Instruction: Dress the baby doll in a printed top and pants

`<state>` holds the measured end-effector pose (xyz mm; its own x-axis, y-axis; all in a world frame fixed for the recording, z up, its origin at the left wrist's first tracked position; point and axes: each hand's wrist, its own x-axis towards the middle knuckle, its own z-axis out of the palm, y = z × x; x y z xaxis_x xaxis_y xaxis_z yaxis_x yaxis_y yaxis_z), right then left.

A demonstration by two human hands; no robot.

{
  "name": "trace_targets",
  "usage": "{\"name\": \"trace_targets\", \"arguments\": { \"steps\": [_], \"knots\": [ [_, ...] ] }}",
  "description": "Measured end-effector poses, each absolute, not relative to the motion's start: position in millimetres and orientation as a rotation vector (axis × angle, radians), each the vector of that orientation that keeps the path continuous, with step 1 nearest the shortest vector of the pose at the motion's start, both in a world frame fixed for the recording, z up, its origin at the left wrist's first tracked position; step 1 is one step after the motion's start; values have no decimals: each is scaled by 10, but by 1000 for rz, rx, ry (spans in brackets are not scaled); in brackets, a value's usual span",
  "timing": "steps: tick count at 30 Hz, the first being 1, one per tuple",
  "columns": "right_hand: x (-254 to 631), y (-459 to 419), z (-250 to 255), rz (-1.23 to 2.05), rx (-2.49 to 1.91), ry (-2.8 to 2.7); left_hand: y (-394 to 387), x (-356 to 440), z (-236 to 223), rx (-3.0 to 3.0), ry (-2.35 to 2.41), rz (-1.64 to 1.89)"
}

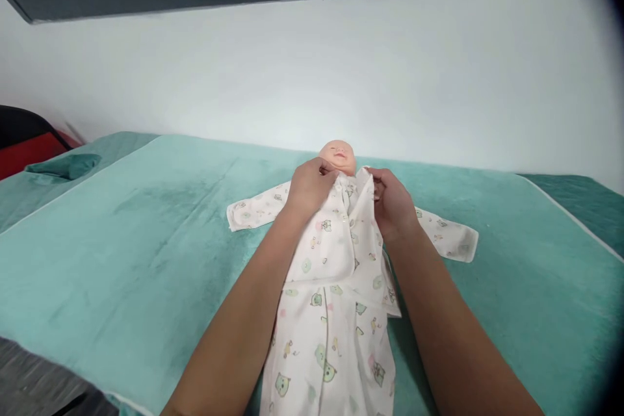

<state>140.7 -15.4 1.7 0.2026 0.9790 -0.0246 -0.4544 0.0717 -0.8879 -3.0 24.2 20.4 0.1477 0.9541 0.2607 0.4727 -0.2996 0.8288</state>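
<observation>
A baby doll [340, 153] lies on its back on a teal cover, its head toward the wall. It wears a white baby top [324, 250] printed with small green animals, and matching pants [322, 351]. Both sleeves stretch out to the sides. My left hand [312, 187] pinches the top's collar at the doll's neck, fingers closed. Across the neckline, my right hand [391, 200] grips the other front edge and holds that flap slightly raised. Buttons or snaps show along the front opening between my hands.
The teal cover [146, 240] spreads over the bed up to a white wall [312, 78]. A dark green cloth [65, 166] lies at the far left, near a red and black object [29, 143]. Grey floor [39, 383] shows at the lower left.
</observation>
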Motion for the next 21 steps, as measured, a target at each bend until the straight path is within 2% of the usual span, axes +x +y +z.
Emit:
{"name": "trace_targets", "arguments": {
  "steps": [4,9,21],
  "knots": [
    [1386,-91,78,1260,-931,-747,321,-56,180,1787,1187,1134],
    [1321,37,56,1142,-918,-815,314,-67,195,1510,925,1183],
    [1323,-62,-49,1192,-891,-935,265,-97,147,1468,892,1130]
  ]
}}
